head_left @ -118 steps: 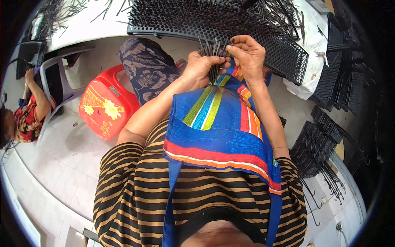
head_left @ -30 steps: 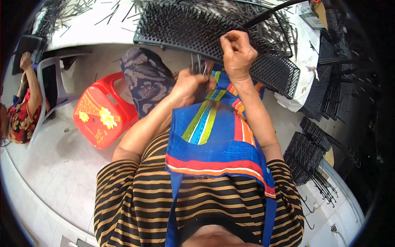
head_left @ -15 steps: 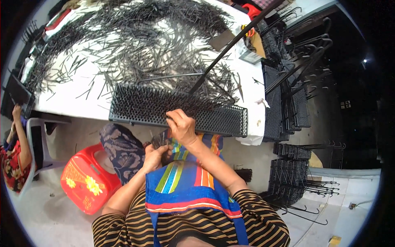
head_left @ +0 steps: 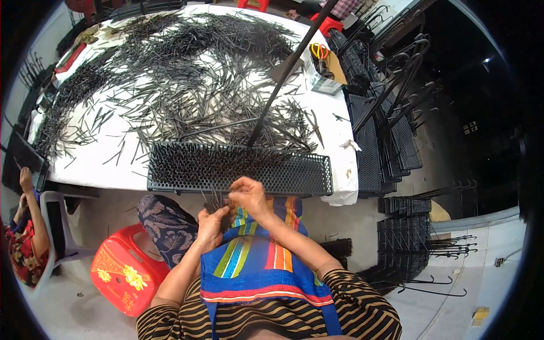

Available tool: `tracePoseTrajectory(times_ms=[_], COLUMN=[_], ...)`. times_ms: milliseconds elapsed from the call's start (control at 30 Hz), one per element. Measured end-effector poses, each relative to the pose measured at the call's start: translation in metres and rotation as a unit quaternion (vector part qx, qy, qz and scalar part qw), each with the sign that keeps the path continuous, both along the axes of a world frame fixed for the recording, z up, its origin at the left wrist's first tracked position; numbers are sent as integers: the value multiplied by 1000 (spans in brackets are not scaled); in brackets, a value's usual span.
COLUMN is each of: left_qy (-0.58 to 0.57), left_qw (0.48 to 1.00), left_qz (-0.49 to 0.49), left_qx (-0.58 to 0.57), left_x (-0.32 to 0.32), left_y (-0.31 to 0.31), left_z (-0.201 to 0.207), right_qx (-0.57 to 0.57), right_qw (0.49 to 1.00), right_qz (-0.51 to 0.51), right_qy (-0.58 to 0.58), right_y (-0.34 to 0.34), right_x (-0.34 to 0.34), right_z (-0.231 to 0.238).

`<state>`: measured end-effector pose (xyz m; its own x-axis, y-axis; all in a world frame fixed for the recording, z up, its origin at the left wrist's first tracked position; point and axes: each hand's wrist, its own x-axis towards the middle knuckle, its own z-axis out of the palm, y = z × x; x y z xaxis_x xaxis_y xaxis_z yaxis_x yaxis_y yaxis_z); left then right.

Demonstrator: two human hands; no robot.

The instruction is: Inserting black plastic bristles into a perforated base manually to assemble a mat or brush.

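Note:
My left hand (head_left: pixel 209 228) is closed around a bunch of thin dark strips (head_left: pixel 214 199), whose ends fan out above the fingers. Close beside it, on the right, the fingers of my right hand (head_left: pixel 250 198) are pinched together near the strips; whatever they hold is too small to make out. Just beyond both hands a long black perforated tray (head_left: pixel 309 173) lies along the table's near edge. Many of its holes on the left and middle have dark strips standing upright in them, while holes at its right end show bare. A dark rod (head_left: pixel 277 85) rises slantwise from the tray's far side.
Loose dark strips (head_left: pixel 187 102) cover much of the white table (head_left: pixel 85 167). Scissors (head_left: pixel 319 52) with yellow handles sit in a box (head_left: pixel 326 84). Hooked black racks (head_left: pixel 405 235) stand at the right. A red stool (head_left: pixel 127 269) is left of me; another person's hand (head_left: pixel 26 180) shows far left.
My right hand has come away from the tray's front edge, back to beside the strips in my left hand. The left hand keeps its bunch. The whole view has shifted slightly.

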<state>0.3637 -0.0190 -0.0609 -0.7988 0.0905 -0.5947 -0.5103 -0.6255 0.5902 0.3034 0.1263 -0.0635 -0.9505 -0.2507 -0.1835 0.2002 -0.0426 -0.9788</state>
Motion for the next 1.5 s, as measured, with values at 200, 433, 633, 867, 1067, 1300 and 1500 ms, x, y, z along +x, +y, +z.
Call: tracePoseTrajectory(times_ms=[200,433,633,867,1067,1300,1500], left_qy=[8,-76,-56,-73,-55,-57,-34], left_qw=[1000,997,996,995,996,994,994], left_qz=[4,17,70,65,73,81,71], left_qx=[-20,7,14,12,25,36,70], left_x=[-14,-25,-20,-21,-24,-25,-23], left_y=[11,9,6,0,-2,2,3], left_z=[-3,-8,-7,-9,-8,-5,-1], right_qx=[68,53,144,294,253,354,320], right_qw=[987,972,927,835,864,804,875], right_qz=[-75,-169,-181,-81,-106,-16,-3], right_qy=[127,154,294,458,421,477,364], right_y=[5,6,-8,-20,-20,-14,-9], right_x=[-15,-34,-44,-49,-44,-48,-26], right_z=[17,12,6,2,23,8,17])
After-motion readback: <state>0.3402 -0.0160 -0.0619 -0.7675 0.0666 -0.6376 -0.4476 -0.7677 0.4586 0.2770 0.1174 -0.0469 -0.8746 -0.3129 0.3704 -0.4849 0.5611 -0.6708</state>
